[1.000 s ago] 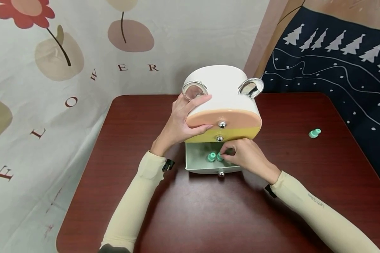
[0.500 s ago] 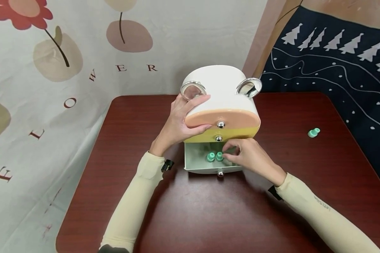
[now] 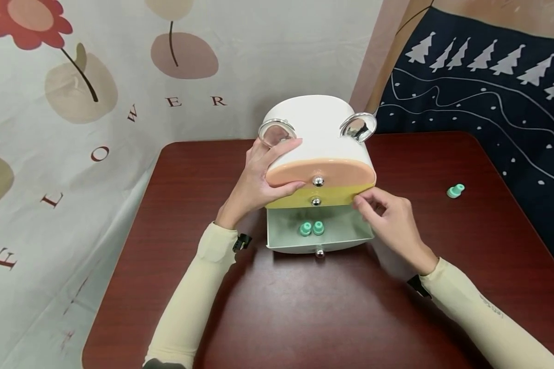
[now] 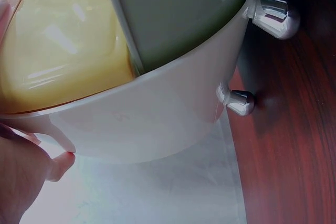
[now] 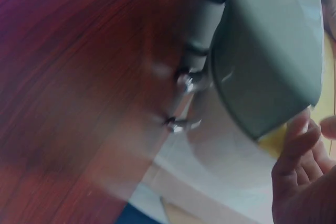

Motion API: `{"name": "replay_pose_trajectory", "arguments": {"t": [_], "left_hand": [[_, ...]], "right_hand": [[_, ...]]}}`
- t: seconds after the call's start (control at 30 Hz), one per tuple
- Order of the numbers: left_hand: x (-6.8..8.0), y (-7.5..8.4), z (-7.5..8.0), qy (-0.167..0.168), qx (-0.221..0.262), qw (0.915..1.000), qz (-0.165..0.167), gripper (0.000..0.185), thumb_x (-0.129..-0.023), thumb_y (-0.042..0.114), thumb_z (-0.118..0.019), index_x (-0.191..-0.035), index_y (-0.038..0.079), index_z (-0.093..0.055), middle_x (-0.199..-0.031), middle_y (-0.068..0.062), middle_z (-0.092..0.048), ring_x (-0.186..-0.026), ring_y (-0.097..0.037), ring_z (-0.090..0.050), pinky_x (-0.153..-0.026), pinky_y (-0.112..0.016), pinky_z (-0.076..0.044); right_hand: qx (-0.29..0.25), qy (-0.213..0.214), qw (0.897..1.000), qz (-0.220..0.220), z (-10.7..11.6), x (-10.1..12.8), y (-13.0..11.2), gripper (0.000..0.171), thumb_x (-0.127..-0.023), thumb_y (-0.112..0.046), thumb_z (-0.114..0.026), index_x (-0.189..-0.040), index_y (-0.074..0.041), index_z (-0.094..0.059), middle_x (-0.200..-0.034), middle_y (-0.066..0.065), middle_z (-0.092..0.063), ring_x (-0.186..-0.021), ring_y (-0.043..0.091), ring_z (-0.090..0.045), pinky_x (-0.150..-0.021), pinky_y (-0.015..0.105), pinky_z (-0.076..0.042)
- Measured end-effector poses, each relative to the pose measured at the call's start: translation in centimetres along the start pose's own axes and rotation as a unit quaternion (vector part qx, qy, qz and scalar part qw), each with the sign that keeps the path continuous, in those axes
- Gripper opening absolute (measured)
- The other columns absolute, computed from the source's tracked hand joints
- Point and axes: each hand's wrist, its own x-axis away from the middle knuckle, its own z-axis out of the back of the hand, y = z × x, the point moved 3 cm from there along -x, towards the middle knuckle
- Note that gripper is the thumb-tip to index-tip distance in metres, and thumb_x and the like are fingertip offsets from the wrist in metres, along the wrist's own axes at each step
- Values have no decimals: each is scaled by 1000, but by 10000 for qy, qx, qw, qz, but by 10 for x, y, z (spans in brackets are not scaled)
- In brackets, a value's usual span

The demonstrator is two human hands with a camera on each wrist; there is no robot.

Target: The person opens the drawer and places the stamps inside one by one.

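A small white drawer cabinet (image 3: pixel 320 115) with an orange, a yellow and a pale green drawer front stands mid-table. My left hand (image 3: pixel 251 187) grips its left side, thumb across the front and fingers along the top edge. The bottom green drawer (image 3: pixel 281 234) is pulled out. Inside it, two small teal stepped plastic pieces, one at left (image 3: pixel 305 229) and one at right (image 3: pixel 318 228), stand side by side. Holding nothing visible, my right hand (image 3: pixel 399 223) has its bent fingers at the right end of the yellow drawer front (image 3: pixel 337 196), above the open drawer's right corner.
A third teal piece (image 3: pixel 455 190) lies on the dark red wooden table (image 3: pixel 277 312) to the right. Two round silver ears, left (image 3: pixel 277 133) and right (image 3: pixel 358 127), stick out from the cabinet top. Printed cloth (image 3: pixel 212 118) hangs behind the table.
My right hand has let go of the right-hand teal piece in the drawer and drawn back up and right to the yellow front. My left hand keeps its grip.
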Motion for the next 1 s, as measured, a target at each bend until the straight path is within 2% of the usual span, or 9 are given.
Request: {"name": "replay_pose_trajectory", "arguments": {"t": [0.17, 0.3, 0.4, 0.5, 0.6, 0.73, 0.87, 1.0], "left_hand": [[1, -1, 0, -31, 2, 10000, -37, 77, -81, 32, -98, -149, 22, -65, -145, -4, -60, -134, -23, -48, -110, -52, -28], [1, -1, 0, -56, 15, 10000, 0, 77, -81, 34, -98, -150, 22, -65, -146, -4, -59, -135, -22, -47, -110, -52, -27], [1, -1, 0, -61, 20, 10000, 62, 78, -80, 33, -99, -150, 23, -65, -147, -3, -59, -135, -22, -46, -110, -52, -27], [1, -1, 2, -43, 18, 10000, 70, 79, -80, 33, -99, -150, 23, -64, -147, -2, -59, -134, -22, -46, -110, -53, -28], [0, 0, 4, -13, 13, 10000, 56, 79, -80, 32, -98, -151, 23, -64, -147, -3, -58, -135, -23, -45, -109, -53, -27], [0, -1, 4, -23, 36, 10000, 75, 79, -81, 32, -98, -150, 23, -64, -148, -3, -57, -136, -23, -45, -109, -52, -27], [0, -1, 1, -71, 82, 9999, 97, 78, -81, 31, -98, -151, 23, -64, -147, -2, -58, -136, -23, -45, -109, -52, -27], [-1, 0, 0, -69, 84, 9999, 75, 78, -80, 31, -99, -150, 23, -65, -147, -3, -58, -135, -23, -45, -109, -52, -27]], "right_hand": [[-74, 647, 9976, -231, 19, 5, 12, 12, -105, -9, -74, -94, -7, -78, -81, 6, -76, -61, 3, -63, -55, 17, -46], [-49, 967, 9930, -679, 33, 10, 29, 10, -106, -7, -71, -101, -2, -77, -92, 13, -78, -68, 8, -65, -60, 17, -45], [106, 1133, 9877, -1076, 43, 12, 43, 10, -106, -11, -71, -104, -2, -75, -91, 9, -76, -71, 10, -64, -64, 19, -44], [336, 1203, 9826, -1376, 54, 12, 52, 13, -103, -18, -75, -108, -6, -74, -88, -1, -72, -75, 7, -60, -68, 19, -42], [552, 1065, 9799, -1596, 64, 9, 60, 23, -101, -24, -78, -118, -10, -73, -90, -3, -69, -79, 7, -58, -70, 19, -41], [1116, 630, 9764, -1736, 79, 8, 73, 37, -102, -29, -76, -133, -10, -68, -102, 8, -64, -78, 10, -55, -70, 26, -39], [1741, 302, 9674, -1812, 100, 12, 89, 44, -103, -32, -73, -138, -6, -64, -106, 16, -57, -80, 17, -49, -75, 35, -35], [1946, 194, 9598, -2013, 118, 16, 105, 48, -104, -32, -71, -140, -2, -62, -107, 19, -55, -86, 23, -47, -77, 39, -35]]}}
